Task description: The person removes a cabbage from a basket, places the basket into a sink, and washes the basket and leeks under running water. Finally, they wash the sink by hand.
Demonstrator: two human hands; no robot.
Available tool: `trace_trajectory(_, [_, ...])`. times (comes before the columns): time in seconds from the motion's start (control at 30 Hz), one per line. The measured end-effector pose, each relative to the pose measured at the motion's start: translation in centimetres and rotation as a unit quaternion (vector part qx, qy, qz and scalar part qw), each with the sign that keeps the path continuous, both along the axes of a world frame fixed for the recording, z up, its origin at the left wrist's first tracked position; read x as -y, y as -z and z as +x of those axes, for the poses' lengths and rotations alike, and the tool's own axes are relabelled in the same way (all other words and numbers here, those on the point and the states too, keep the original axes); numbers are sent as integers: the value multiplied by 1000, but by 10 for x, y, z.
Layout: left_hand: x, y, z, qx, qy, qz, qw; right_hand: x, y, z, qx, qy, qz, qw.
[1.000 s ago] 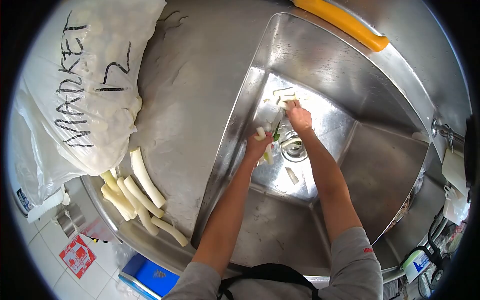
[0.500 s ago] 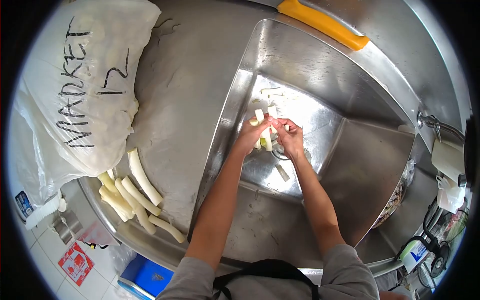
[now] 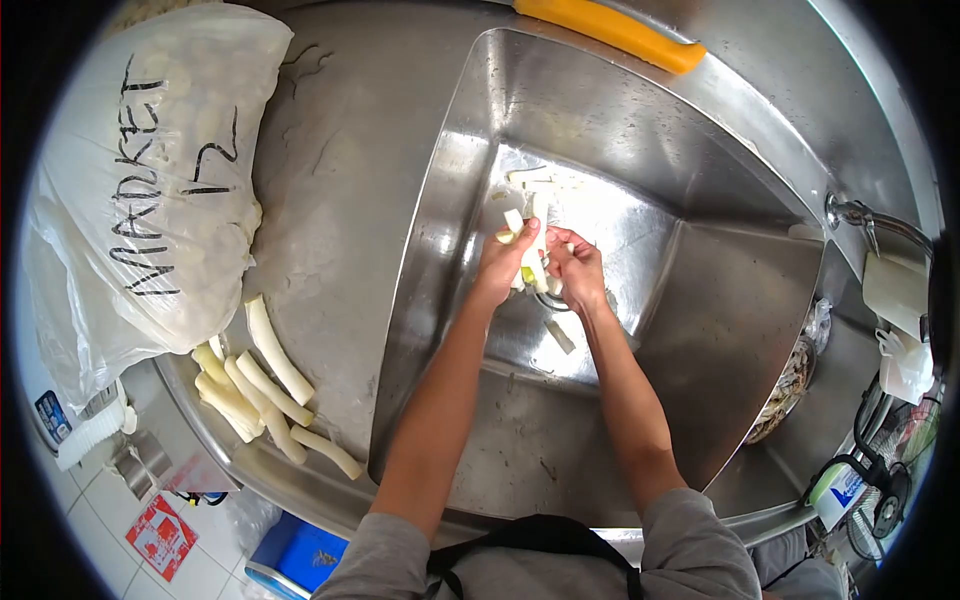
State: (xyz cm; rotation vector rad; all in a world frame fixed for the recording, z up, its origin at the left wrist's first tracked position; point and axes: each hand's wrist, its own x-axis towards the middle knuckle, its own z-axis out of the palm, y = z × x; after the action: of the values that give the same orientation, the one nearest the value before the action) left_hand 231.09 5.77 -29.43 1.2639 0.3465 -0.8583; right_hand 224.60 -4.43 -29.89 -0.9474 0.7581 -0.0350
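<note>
Over the sink (image 3: 520,375), my left hand (image 3: 500,268) is closed around several white, leek-like stalks (image 3: 539,225), with a yellow-green part showing below the fingers. Its thumb lies along the upper part of a stalk. Just to the right, my right hand (image 3: 580,275) has its fingers curled together close to the stalks; a small pale bit shows at its fingertips, too small to name. Thin peeled strips (image 3: 530,176) lie on the sink floor beyond my hands. Nearer to me, a flat pale scrap (image 3: 560,337) rests beside the drain, which my hands partly cover.
On the steel counter at left, several white stalks (image 3: 275,352) lie by a large plastic bag (image 3: 190,180) marked "MARKET 12". A yellow-orange handle-like object (image 3: 615,33) sits on the far rim. A tap (image 3: 870,222) and a bowl of scraps (image 3: 785,390) are at right.
My right hand has drawn slightly away from the stalks, its fingers now curled. My left thumb has straightened along a stalk. The whole view has shifted a little left.
</note>
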Motion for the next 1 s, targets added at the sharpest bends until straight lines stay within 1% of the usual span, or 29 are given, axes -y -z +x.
trace_trajectory(0.03, [-2,0,-1,-5,20,-13,1000,1,3,-3,-1,9,11,1000])
trace_trajectory(0.07, [-3,-3,-1,-8,40,-25,999,1,1,-4,-11,-6,-21,1000])
trace_trajectory(0.1, [-3,-5,-1,-7,41,-25,999,1,0,-4,-10,-6,-21,1000])
trace_trajectory(0.17, [2,-7,-5,23,31,0,999,3,-2,-3,-27,-27,-72,997])
trace_trajectory(0.2, [4,-6,-6,23,32,-1,999,1,-3,-3,-27,-26,-73,997])
trace_trajectory(0.27, [10,-7,-8,11,-5,8,1000,-4,-3,0,-57,-27,-189,980])
trace_trajectory(0.3, [11,-8,-10,11,-5,7,1000,-5,-3,1,-57,-27,-189,980])
trace_trajectory(0.37, [15,-10,-13,25,-49,2,999,-4,-3,3,-96,-47,-240,965])
trace_trajectory(0.4, [17,-11,-13,25,-48,0,999,-3,-5,2,-96,-46,-241,965])
trace_trajectory(0.47, [20,-13,-14,112,-20,41,993,-5,-14,0,-108,15,-204,973])
trace_trajectory(0.5, [22,-14,-14,113,-21,42,992,-6,-21,-2,-107,15,-203,973])
trace_trajectory(0.57, [29,-14,-13,237,11,74,969,-10,-34,-5,-97,-18,-342,934])
trace_trajectory(0.6, [32,-14,-13,242,32,126,962,-11,-28,-9,-74,-13,-368,927])
trace_trajectory(0.63, [34,-14,-16,241,33,125,962,-10,-24,-10,-75,-12,-368,927])
trace_trajectory(0.7, [35,-26,-19,349,48,253,901,-8,-24,-7,37,23,-474,880])
trace_trajectory(0.73, [35,-30,-19,349,49,254,901,-8,-26,-10,37,23,-473,880])
trace_trajectory(0.77, [35,-32,-19,371,42,240,896,-8,-39,-11,4,16,-379,925])
trace_trajectory(0.8, [35,-34,-19,392,36,226,891,-9,-47,-14,-30,9,-280,959])
trace_trajectory(0.83, [34,-37,-20,392,37,226,891,-9,-47,-16,-30,10,-280,960])
trace_trajectory(0.9, [33,-42,-20,448,54,227,863,-8,-46,-21,-20,10,-247,969])
trace_trajectory(0.93, [32,-45,-18,450,56,226,862,-5,-45,-23,-18,12,-247,969])
trace_trajectory(1.0, [29,-44,-16,520,158,273,794,3,-46,-28,-39,-41,-269,961])
